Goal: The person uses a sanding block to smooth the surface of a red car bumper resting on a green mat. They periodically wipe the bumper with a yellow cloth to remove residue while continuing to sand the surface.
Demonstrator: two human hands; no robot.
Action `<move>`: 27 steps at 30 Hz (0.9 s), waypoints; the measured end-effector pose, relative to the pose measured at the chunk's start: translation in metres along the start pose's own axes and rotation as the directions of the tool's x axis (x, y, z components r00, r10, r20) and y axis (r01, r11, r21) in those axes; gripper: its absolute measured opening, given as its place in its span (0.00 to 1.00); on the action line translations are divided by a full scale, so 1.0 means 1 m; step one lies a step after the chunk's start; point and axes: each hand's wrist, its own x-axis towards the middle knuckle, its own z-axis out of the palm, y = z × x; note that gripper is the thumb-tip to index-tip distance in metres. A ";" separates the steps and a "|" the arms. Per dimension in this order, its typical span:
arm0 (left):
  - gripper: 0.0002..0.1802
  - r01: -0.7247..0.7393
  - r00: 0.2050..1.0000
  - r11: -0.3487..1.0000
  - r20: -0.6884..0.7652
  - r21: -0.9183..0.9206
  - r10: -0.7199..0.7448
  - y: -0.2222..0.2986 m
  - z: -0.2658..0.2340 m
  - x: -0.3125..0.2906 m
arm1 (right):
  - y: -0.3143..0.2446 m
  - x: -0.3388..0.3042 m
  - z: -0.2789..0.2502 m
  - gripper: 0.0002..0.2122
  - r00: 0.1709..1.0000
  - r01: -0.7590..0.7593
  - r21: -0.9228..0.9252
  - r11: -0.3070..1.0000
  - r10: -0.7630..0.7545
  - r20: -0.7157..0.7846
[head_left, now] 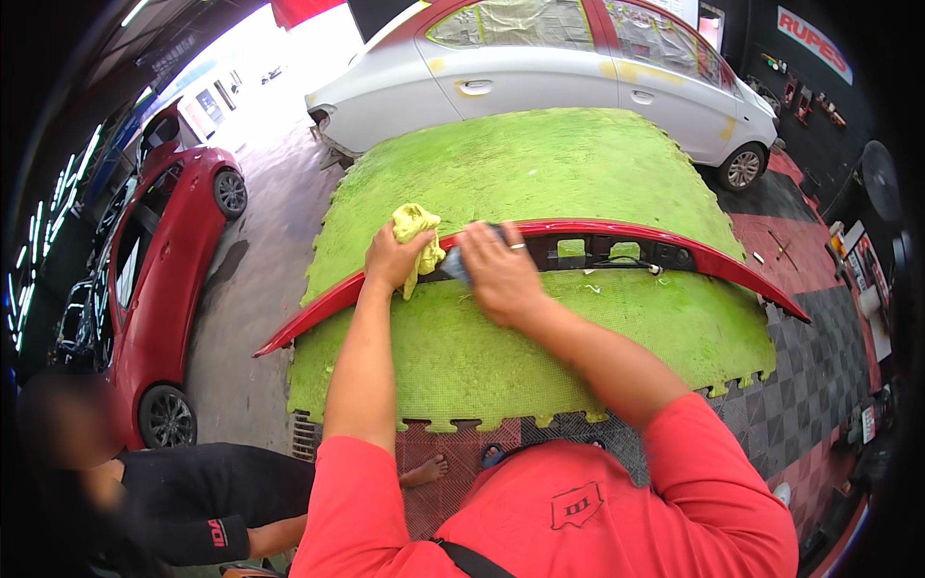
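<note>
A long, curved red car trim piece (727, 270) with a black inner side lies across the green foam mat (540, 356). My left hand (387, 258) is closed round a crumpled yellow cloth (414, 222), held against the trim left of its middle. Just right of it, my right hand (501, 275) presses a blue-grey cloth or pad (455, 267) onto the trim; the palm hides part of it. A ring shows on one finger of this hand. Openings and a short wire (626, 261) show in the black side, right of my hands.
Beyond the mat stands a white and red car (540, 77) with masked windows and yellowish patches. A red car (164, 260) is parked at left. A person in black (212, 496) is close at lower left. A fan (879, 178) stands at right.
</note>
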 end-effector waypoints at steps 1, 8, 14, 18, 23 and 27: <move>0.26 -0.009 1.000 1.000 -0.021 -0.009 0.009 -0.002 0.001 0.001 | -0.014 0.009 0.010 0.31 0.999 0.042 0.024 0.999 -0.041 -0.032; 0.27 -0.061 0.997 0.988 -0.061 -0.139 0.053 -0.038 0.003 0.004 | 0.012 -0.010 -0.012 0.32 0.996 0.081 0.018 0.997 -0.081 -0.034; 0.29 -0.043 0.999 0.996 -0.015 -0.079 0.042 -0.011 -0.006 -0.005 | 0.135 -0.110 -0.081 0.33 0.945 -0.305 -0.139 0.942 0.317 0.074; 0.27 -0.052 0.998 0.992 -0.042 -0.113 0.047 -0.021 0.000 0.000 | 0.198 -0.184 -0.111 0.30 0.870 -0.460 -0.309 0.833 0.492 0.032; 0.27 -0.015 1.000 0.968 -0.019 -0.252 0.010 -0.033 0.002 0.002 | 0.212 -0.210 -0.119 0.31 0.863 -0.488 -0.308 0.816 0.505 -0.028; 0.20 -0.112 0.991 0.971 -0.093 -0.211 0.094 -0.048 0.007 0.009 | 0.170 -0.158 -0.080 0.33 0.897 -0.438 -0.121 0.891 0.425 -0.121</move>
